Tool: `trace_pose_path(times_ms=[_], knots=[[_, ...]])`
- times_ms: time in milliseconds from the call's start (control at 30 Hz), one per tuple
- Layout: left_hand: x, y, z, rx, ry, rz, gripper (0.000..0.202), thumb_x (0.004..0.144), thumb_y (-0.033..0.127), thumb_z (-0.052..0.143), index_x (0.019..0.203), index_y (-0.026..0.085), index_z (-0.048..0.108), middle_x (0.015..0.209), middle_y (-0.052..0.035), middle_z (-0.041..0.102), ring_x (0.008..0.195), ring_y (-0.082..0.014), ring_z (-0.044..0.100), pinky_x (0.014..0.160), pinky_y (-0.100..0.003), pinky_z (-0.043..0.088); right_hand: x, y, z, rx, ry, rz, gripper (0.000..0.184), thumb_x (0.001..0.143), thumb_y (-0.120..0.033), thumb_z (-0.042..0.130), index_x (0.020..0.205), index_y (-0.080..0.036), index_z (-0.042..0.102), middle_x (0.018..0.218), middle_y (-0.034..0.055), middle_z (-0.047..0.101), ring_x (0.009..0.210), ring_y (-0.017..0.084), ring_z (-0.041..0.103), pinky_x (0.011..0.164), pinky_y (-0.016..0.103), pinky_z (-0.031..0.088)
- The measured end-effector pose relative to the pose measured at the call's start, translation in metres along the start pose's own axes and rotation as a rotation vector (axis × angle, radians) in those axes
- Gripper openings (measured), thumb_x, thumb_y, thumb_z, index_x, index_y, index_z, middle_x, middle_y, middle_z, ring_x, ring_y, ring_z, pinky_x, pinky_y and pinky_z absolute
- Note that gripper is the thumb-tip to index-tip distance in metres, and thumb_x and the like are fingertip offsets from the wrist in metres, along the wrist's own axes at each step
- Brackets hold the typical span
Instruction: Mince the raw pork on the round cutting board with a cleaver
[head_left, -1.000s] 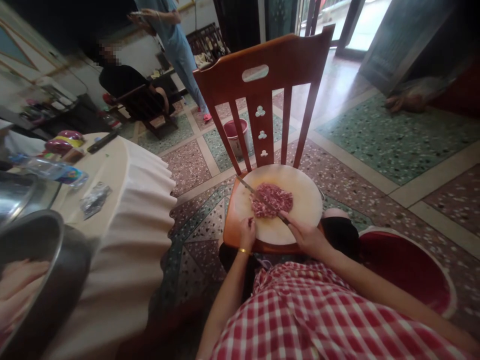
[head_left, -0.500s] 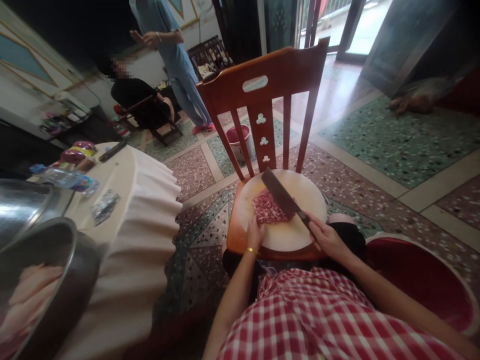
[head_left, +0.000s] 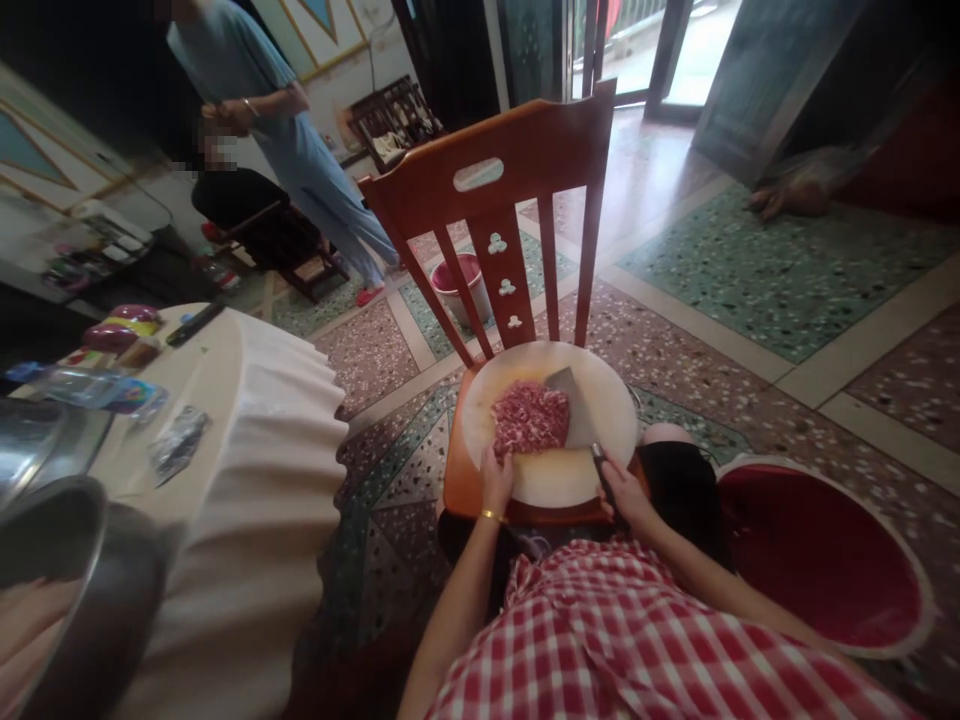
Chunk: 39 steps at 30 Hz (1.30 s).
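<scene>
A round white chopping board point(head_left: 592, 360) lies on the seat of a wooden chair point(head_left: 450, 490). On it sits a mound of minced meat point(head_left: 531, 415). My right hand point(head_left: 628, 495) grips the dark handle of a cleaver point(head_left: 581, 415). Its wide blade lies tilted almost flat against the right side of the meat. My left hand point(head_left: 496, 480), with a gold bracelet at the wrist, touches the near left edge of the mound. Its fingers look stretched out and slightly apart, though the tips are partly hidden by the meat.
A cloth-covered table point(head_left: 262, 400) stands at left with a plastic bottle point(head_left: 112, 388), a knife point(head_left: 195, 325) and a metal basin point(head_left: 127, 580) holding pale meat. A large red tub point(head_left: 825, 560) is at my right. Behind the chair are a bucket point(head_left: 461, 285) and two people.
The cleaver has come down from a raised, edge-on position to lie nearly flat beside the meat, and my right hand dropped nearer to me. The standing person moved left in view.
</scene>
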<state>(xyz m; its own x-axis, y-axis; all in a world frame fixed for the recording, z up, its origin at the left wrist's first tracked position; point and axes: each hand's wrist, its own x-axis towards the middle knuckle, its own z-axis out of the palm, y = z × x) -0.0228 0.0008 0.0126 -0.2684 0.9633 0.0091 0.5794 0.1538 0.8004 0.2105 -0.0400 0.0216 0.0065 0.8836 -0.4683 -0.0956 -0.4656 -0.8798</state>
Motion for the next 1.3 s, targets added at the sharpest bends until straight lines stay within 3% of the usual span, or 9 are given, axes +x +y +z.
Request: trace_pose_path(times_ms=[100,200,333,533,633,833,1033,1200,1300], knots=[[-0.004,0.000,-0.002,-0.067,0.016,-0.043,0.033,0.082,0.028,0.042,0.112,0.015,0.045,0.093,-0.0083,0.054,0.083,-0.0149,0.053,0.079,-0.031,0.043,0.012,-0.017,0.016,-0.171,-0.043,-0.163,0.060,0.087,-0.048,0.034,0.137,-0.016,0.025,0.058,-0.0013,0.054,0.037,0.015,0.049,0.032,0.023,0.040],[-0.007,-0.002,-0.001,-0.108,0.025,-0.024,0.031,0.083,0.029,0.039,0.110,0.015,0.044,0.093,-0.0079,0.054,0.083,-0.0146,0.053,0.080,-0.031,0.042,0.019,-0.031,0.023,-0.495,-0.088,-0.454,0.048,0.089,-0.041,0.035,0.133,-0.020,0.036,0.098,0.0084,0.061,0.075,0.021,0.061,0.062,0.031,0.051],[-0.009,-0.004,0.000,-0.150,0.051,-0.004,0.028,0.085,0.030,0.037,0.107,0.016,0.045,0.097,-0.0086,0.055,0.089,-0.0151,0.052,0.083,-0.031,0.040,0.015,-0.049,0.029,-0.973,-0.113,-0.592,0.040,0.090,-0.030,0.037,0.130,-0.025,0.040,0.111,0.0084,0.056,0.096,0.027,0.055,0.081,0.042,0.045],[-0.009,-0.005,0.002,-0.223,0.049,-0.028,0.022,0.085,0.031,0.037,0.095,0.017,0.050,0.092,-0.0066,0.057,0.087,-0.0148,0.053,0.082,-0.030,0.041,-0.016,-0.123,0.031,-0.751,-0.073,-0.790,0.042,0.092,-0.033,0.035,0.133,-0.022,0.036,0.123,0.0038,0.048,0.110,0.021,0.045,0.093,0.034,0.039],[-0.009,-0.005,0.003,-0.238,0.060,-0.030,0.021,0.084,0.031,0.037,0.094,0.017,0.051,0.090,-0.0064,0.058,0.086,-0.0148,0.054,0.081,-0.030,0.042,-0.017,-0.127,0.037,-0.652,-0.014,-0.938,0.046,0.092,-0.033,0.035,0.135,-0.017,0.031,0.129,0.0057,0.041,0.114,0.020,0.041,0.096,0.032,0.036],[-0.011,-0.004,0.000,-0.226,0.083,-0.016,0.021,0.083,0.026,0.038,0.094,0.016,0.053,0.089,-0.0066,0.059,0.085,-0.0149,0.055,0.079,-0.029,0.042,0.004,-0.082,0.040,-0.975,-0.127,-0.620,0.039,0.090,-0.025,0.036,0.128,-0.023,0.044,0.110,0.0052,0.057,0.096,0.024,0.056,0.083,0.037,0.047],[-0.011,-0.004,0.000,-0.192,0.085,-0.035,0.024,0.084,0.028,0.034,0.091,0.016,0.053,0.080,-0.0045,0.058,0.075,-0.0138,0.054,0.071,-0.027,0.042,-0.006,-0.104,0.040,-0.833,-0.079,-0.792,0.043,0.093,-0.029,0.032,0.135,-0.019,0.032,0.124,0.0075,0.046,0.109,0.022,0.046,0.090,0.033,0.042],[-0.010,-0.007,0.003,-0.196,0.117,-0.047,0.022,0.082,0.026,0.036,0.089,0.015,0.054,0.080,-0.0048,0.059,0.076,-0.0139,0.054,0.072,-0.027,0.042,0.007,-0.087,0.034,-0.995,-0.098,-0.526,0.039,0.090,-0.024,0.035,0.127,-0.019,0.045,0.104,0.0088,0.060,0.094,0.027,0.056,0.080,0.039,0.048],[-0.010,-0.006,0.003,-0.221,0.121,-0.041,0.022,0.083,0.027,0.037,0.088,0.016,0.055,0.079,-0.0037,0.059,0.075,-0.0133,0.054,0.071,-0.026,0.042,0.002,-0.101,0.033,-0.897,-0.096,-0.641,0.039,0.092,-0.027,0.035,0.131,-0.024,0.040,0.113,0.0052,0.055,0.104,0.022,0.051,0.087,0.033,0.044]])
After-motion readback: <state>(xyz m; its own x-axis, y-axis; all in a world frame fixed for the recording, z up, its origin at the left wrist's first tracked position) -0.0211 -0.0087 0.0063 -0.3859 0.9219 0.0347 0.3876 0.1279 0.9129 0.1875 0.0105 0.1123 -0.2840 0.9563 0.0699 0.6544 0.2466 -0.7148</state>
